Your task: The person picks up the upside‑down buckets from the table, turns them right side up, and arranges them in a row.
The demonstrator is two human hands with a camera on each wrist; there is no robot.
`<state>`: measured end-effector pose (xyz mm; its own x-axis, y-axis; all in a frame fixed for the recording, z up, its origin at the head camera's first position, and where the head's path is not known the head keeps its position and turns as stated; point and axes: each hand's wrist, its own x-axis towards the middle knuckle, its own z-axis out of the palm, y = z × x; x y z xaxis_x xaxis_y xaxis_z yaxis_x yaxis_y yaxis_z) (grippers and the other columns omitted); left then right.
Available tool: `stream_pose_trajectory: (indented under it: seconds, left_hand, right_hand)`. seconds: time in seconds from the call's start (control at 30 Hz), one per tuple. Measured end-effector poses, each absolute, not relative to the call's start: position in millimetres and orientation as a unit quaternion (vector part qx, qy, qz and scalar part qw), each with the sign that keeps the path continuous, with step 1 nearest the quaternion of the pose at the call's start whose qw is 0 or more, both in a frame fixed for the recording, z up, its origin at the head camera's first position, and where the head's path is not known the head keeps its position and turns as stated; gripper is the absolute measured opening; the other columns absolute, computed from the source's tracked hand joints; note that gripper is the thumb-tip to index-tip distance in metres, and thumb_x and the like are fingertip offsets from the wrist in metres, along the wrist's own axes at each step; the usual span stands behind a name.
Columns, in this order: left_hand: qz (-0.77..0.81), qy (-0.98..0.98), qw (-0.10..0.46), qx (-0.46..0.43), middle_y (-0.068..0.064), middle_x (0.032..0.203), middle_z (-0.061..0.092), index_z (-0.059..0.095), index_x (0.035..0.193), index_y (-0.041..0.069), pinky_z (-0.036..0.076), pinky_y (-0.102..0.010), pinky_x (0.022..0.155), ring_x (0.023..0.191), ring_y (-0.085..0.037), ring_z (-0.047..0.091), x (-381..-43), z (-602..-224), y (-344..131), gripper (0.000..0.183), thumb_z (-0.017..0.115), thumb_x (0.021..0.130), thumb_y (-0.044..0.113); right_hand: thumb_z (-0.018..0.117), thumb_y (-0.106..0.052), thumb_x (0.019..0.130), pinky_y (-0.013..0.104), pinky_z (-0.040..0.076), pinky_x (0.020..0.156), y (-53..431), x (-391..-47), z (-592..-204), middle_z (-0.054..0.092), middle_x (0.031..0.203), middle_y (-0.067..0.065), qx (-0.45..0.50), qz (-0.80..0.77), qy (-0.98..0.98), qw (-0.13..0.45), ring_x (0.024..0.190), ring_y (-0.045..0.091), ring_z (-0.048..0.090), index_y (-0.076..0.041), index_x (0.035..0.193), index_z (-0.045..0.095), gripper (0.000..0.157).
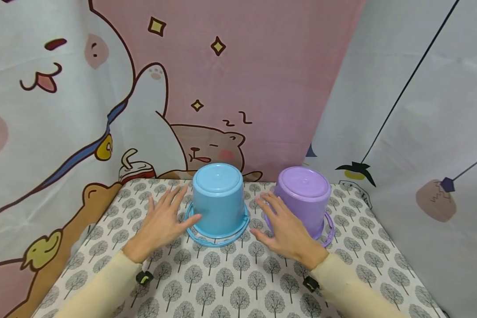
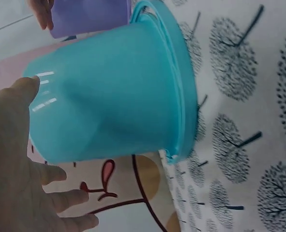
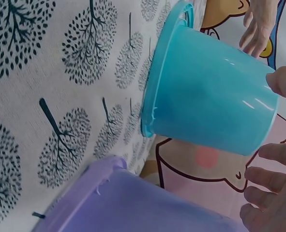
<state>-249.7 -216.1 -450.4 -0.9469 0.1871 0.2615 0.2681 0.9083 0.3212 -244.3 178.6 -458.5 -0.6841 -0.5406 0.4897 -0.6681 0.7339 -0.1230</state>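
Observation:
A blue bucket (image 1: 218,207) stands upside down on the tree-print cloth, its handle lying round its rim. To its right a purple bucket (image 1: 302,198) is also upturned, with its handle on the cloth. My left hand (image 1: 163,221) is at the left of the blue bucket, fingers spread and thumb toward it. Between the two buckets hovers my right hand (image 1: 284,229), fingers extended, in front of the purple bucket's left side. Neither hand holds anything. The left wrist view shows the blue bucket (image 2: 104,96) beside the left thumb; whether they touch I cannot tell.
The table is covered by a white cloth (image 1: 222,287) printed with grey trees. Behind it hangs a cartoon-printed curtain (image 1: 278,79), with more printed fabric at the left and right sides. Small dark devices (image 1: 144,277) sit at both wrists.

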Motion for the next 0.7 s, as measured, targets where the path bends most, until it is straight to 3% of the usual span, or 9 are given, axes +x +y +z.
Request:
stream_pose_trajectory:
  seconds: [0.17,0.3,0.7]
  left_hand:
    - [-0.18,-0.97,0.104,-0.122,-0.018,0.193,0.032,0.027,0.187,0.018,0.004,-0.096,0.135,0.177,-0.057,0.028,-255.6,-459.8,-222.4,0.109,0.064,0.107,0.081]
    - [-0.179,-0.971,0.089,-0.129,-0.018,0.192,0.034,0.028,0.187,0.017,0.008,-0.095,0.136,0.176,-0.057,0.032,-260.0,-467.1,-225.5,0.11,0.063,0.107,0.082]
    - [-0.228,-0.964,0.041,-0.131,-0.027,0.189,0.035,0.026,0.187,0.019,0.012,-0.09,0.138,0.172,-0.06,0.037,-276.7,-486.9,-238.0,0.113,0.067,0.104,0.084]
  right_hand:
    - [0.082,-0.056,0.106,0.072,0.056,0.127,175.2,-246.8,-465.7,0.046,0.184,0.021,0.318,0.161,-0.917,0.181,0.17,0.047,0.047,-0.01,0.179,0.045,0.093]
    - [0.082,-0.057,0.107,0.069,0.057,0.126,173.7,-249.5,-473.4,0.046,0.184,0.019,0.303,0.179,-0.924,0.151,0.169,0.044,0.049,-0.013,0.18,0.043,0.094]
    - [0.081,-0.058,0.108,0.068,0.052,0.132,164.0,-258.9,-484.6,0.046,0.186,0.014,0.271,0.203,-0.935,0.109,0.169,0.044,0.05,-0.011,0.179,0.045,0.093]
